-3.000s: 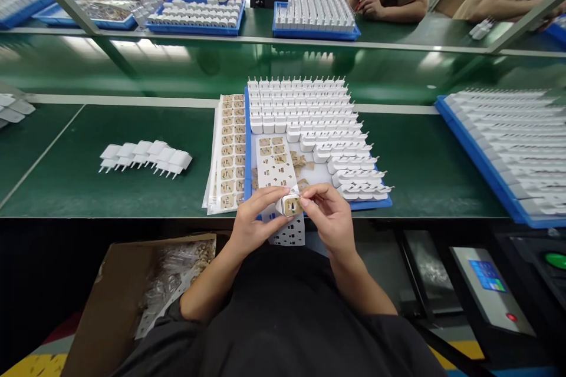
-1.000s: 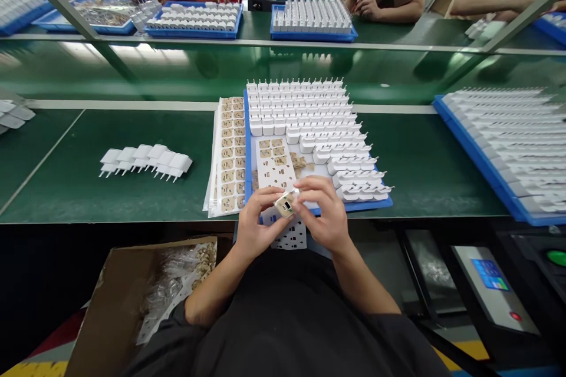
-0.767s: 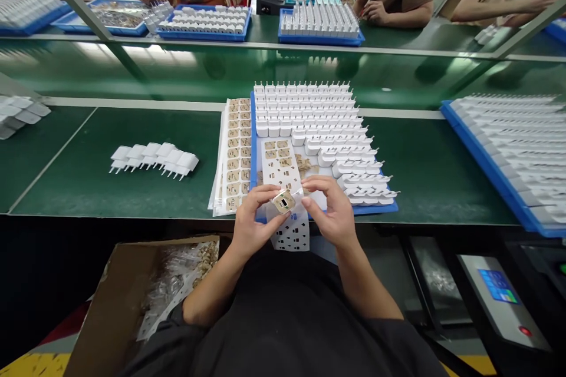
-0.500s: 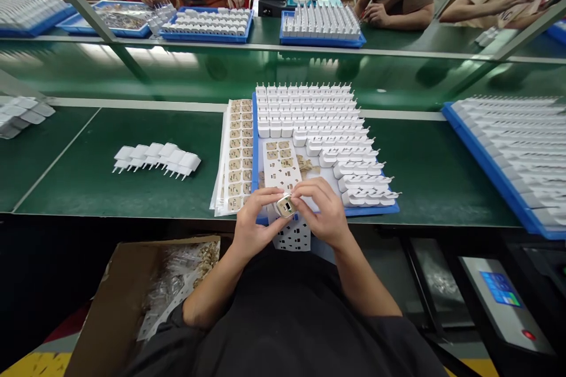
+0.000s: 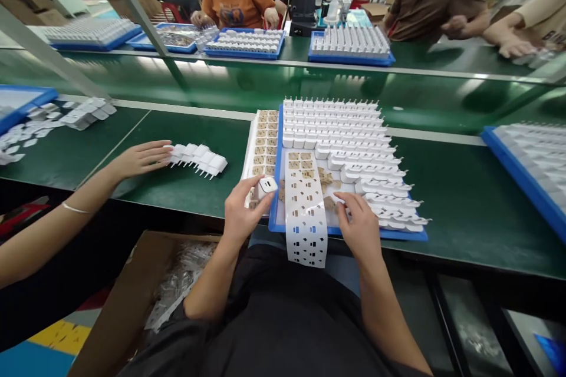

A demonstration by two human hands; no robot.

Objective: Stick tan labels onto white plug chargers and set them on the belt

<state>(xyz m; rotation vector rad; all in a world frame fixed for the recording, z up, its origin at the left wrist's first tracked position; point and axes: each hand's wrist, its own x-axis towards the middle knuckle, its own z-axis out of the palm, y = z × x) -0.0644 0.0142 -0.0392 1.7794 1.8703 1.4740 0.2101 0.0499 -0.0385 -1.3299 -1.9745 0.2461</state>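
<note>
My left hand (image 5: 242,209) grips a white charger (image 5: 267,186) between thumb and fingers, its white end face with a dark port turned up. Over the blue tray (image 5: 274,225), my right hand (image 5: 360,224) pinches a small tan film piece (image 5: 329,202) at its fingertips. A perforated sticker sheet (image 5: 306,218) lies between my hands and hangs over the tray's front edge; a few tan stickers remain at its far end. Loose tan pieces (image 5: 326,177) lie beside it. Rows of white chargers (image 5: 336,123), pins up, stand in the tray.
A co-worker's hand (image 5: 144,158) reaches in from the left and touches a row of chargers (image 5: 198,156) on the green bench. Stacked sticker sheets (image 5: 250,153) lie left of the tray. Another charger tray (image 5: 526,171) is at right. An open carton (image 5: 128,283) stands below.
The charger's end face was tan and is now white. My right hand has moved away from it to the right. A co-worker's hand has come in at left, and the view has shifted.
</note>
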